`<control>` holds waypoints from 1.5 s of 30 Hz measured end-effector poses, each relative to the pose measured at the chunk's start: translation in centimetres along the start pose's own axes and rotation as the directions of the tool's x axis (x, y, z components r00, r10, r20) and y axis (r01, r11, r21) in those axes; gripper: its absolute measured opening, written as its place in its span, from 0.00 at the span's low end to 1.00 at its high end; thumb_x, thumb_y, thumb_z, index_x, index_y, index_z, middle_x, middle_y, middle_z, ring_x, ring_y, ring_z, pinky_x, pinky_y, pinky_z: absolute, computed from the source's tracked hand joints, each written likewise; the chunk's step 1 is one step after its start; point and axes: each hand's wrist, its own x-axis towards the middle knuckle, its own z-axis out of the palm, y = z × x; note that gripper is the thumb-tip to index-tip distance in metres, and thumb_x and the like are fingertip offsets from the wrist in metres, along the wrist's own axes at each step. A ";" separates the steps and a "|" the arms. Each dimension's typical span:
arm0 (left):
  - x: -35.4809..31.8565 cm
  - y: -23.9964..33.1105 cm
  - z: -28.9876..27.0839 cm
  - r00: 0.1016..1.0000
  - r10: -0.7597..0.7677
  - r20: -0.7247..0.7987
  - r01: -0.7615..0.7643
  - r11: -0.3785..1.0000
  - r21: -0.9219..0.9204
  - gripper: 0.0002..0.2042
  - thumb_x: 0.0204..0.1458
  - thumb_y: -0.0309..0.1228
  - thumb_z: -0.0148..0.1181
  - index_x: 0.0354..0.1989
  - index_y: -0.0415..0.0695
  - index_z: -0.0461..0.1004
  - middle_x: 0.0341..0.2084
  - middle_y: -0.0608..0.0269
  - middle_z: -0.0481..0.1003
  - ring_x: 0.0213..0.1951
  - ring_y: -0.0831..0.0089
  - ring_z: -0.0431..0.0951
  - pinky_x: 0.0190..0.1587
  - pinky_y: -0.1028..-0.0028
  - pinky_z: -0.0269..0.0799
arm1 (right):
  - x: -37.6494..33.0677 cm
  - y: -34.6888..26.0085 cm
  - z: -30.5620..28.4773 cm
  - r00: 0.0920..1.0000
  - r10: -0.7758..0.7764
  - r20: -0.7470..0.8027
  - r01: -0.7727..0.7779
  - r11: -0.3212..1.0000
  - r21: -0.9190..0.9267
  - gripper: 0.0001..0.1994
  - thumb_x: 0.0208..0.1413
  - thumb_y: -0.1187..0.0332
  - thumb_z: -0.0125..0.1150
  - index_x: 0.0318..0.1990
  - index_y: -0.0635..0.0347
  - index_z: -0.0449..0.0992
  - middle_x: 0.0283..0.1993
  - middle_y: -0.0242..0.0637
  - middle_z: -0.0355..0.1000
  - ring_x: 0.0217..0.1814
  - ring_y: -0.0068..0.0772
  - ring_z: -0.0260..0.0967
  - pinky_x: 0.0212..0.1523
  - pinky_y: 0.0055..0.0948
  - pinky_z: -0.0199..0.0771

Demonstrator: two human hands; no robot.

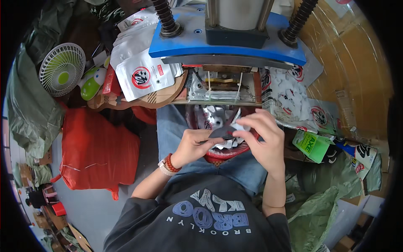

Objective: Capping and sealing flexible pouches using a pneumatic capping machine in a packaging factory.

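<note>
My left hand pinches a small, flat, dark grey piece between thumb and fingers, in front of my lap. My right hand has its thumb and fingertips closed on the right end of it, where a pale part shows. The piece is partly blurred and its kind is not clear. Just below both hands, a red basket sits between my knees with silver-white packets in it.
A blue press with springs stands ahead over a work bed. Stacked white pouches lie left, near a fan and a red bag. White scraps, a green box and cardboard are right.
</note>
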 end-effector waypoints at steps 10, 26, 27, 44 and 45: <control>0.5 3.9 -0.1 0.941 0.205 -0.270 -0.115 0.942 0.314 0.19 0.34 0.12 0.57 0.38 0.40 0.81 0.35 0.57 0.82 0.42 0.63 0.82 0.45 0.71 0.77 | -3.0 2.1 -0.2 0.987 0.151 -0.057 -0.118 0.914 0.389 0.16 0.36 0.73 0.76 0.36 0.61 0.79 0.36 0.37 0.77 0.41 0.30 0.74 0.68 0.52 0.52; 0.0 -2.4 3.7 0.895 -0.440 -0.079 0.374 0.833 -0.408 0.09 0.56 0.32 0.64 0.34 0.37 0.82 0.25 0.68 0.80 0.27 0.89 0.73 0.28 0.84 0.68 | -2.7 2.1 -1.4 0.996 0.074 -0.044 -0.076 0.995 -0.061 0.34 0.37 0.63 0.76 0.55 0.65 0.71 0.54 0.44 0.71 0.57 0.45 0.69 0.66 0.51 0.56; 0.7 -2.0 2.8 0.876 -0.477 -0.069 0.385 0.780 -0.493 0.12 0.56 0.36 0.65 0.30 0.38 0.82 0.22 0.73 0.78 0.23 0.90 0.69 0.23 0.84 0.62 | -2.9 2.5 -2.6 0.995 0.060 -0.076 -0.065 0.996 -0.059 0.33 0.42 0.61 0.73 0.56 0.67 0.69 0.57 0.44 0.70 0.63 0.43 0.64 0.68 0.44 0.55; 3.4 -6.0 -9.5 0.835 0.059 -0.548 0.476 0.422 0.771 0.52 0.38 0.57 0.69 0.71 0.49 0.48 0.70 0.53 0.49 0.72 0.49 0.41 0.63 0.32 0.34 | -3.9 9.1 -5.1 0.930 0.350 0.116 -0.269 0.860 -0.434 0.16 0.67 0.61 0.45 0.52 0.62 0.71 0.49 0.43 0.71 0.55 0.43 0.65 0.67 0.40 0.45; 2.3 -7.0 -9.7 0.878 0.014 -0.478 0.439 0.371 0.818 0.50 0.39 0.53 0.70 0.70 0.49 0.50 0.69 0.55 0.52 0.71 0.51 0.44 0.65 0.36 0.38 | -3.9 9.6 -5.7 0.935 0.324 0.148 -0.247 0.889 -0.386 0.14 0.65 0.65 0.49 0.53 0.62 0.71 0.51 0.40 0.72 0.55 0.37 0.66 0.64 0.38 0.53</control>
